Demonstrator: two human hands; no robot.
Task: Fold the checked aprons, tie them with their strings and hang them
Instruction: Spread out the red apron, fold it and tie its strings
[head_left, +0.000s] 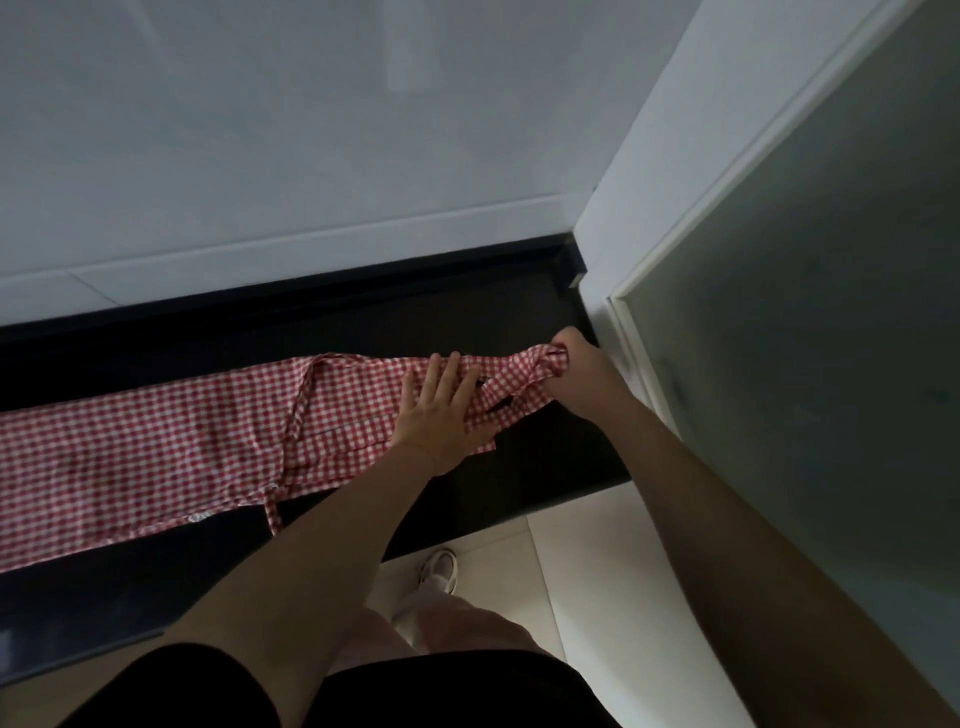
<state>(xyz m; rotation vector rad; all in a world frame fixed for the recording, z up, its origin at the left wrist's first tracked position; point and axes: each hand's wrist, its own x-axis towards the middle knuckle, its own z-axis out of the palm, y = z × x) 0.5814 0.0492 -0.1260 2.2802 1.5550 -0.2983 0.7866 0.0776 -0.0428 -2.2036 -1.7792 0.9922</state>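
Two hands are on the cloth. My left hand lies flat with fingers straight and spread, pressing the checked apron down onto the dark worktop. My right hand is clenched around the bunched right end of the same apron, with the fabric gathered into a rope between the two hands.

That apron lies in a long folded band along the worktop, running from my left hand out past the left edge of view. One of its strings loops across the top of the fabric and trails down to hang just over the front edge of the worktop.

I judge the cloth thin, light and limp: it will wrinkle and slide on the glossy dark surface, so it needs one palm pinning it while the other pulls. Corners and the string ends look like the best places to take hold, since the middle would only bunch up.

Room is tight to my right, where a white wall corner and a grey panel stand right beside my fist. Behind the worktop, a low dark ledge meets the white wall. Leftward along the worktop lies the open room; the hanging string could snag on the front edge.
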